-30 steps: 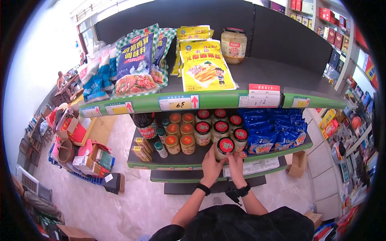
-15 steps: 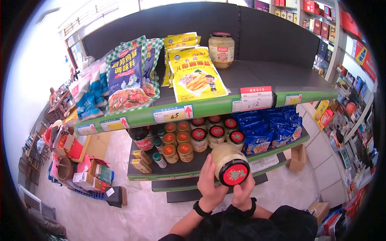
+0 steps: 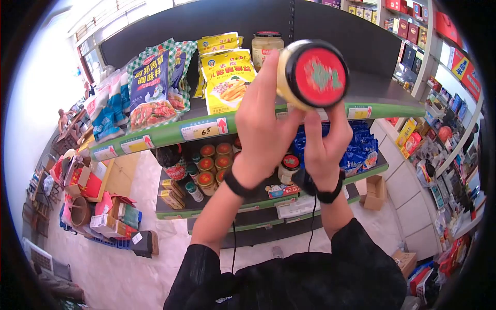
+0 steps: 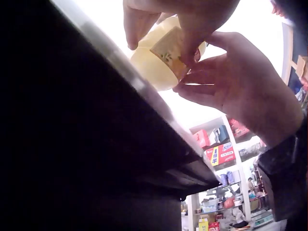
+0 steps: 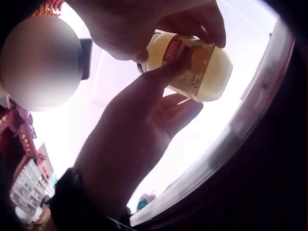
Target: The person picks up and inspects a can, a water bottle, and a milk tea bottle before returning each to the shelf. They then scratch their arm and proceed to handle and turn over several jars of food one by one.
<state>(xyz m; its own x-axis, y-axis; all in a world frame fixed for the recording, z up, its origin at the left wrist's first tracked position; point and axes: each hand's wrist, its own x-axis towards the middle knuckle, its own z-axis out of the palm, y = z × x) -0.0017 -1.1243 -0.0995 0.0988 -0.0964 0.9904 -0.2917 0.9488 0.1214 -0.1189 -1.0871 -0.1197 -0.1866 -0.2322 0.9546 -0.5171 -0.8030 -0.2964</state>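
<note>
A glass jar (image 3: 320, 75) of pale contents, with a black-rimmed red lid, is held up in front of the upper shelf, its lid facing the head camera. My left hand (image 3: 262, 129) grips one side of it, fingers extending along the glass. The right hand (image 3: 326, 147) holds it from below on the other side. Fingers of both hands wrap the labelled jar (image 5: 219, 74) in the right wrist view, which shows its pale glass base. In the left wrist view the jar's label (image 4: 171, 50) is partly covered by fingers.
On the upper shelf (image 3: 382, 90) stand yellow food packets (image 3: 227, 77), blue seasoning bags (image 3: 152, 88) and another large jar (image 3: 266, 44). Below are red-lidded jars (image 3: 207, 181) and blue packets (image 3: 364, 150). A green price-label edge (image 3: 170, 134) runs under the raised jar.
Both hands have lifted the jar from the lower shelf, tipping its lid toward the head camera, then raised it up to the upper shelf's level.
</note>
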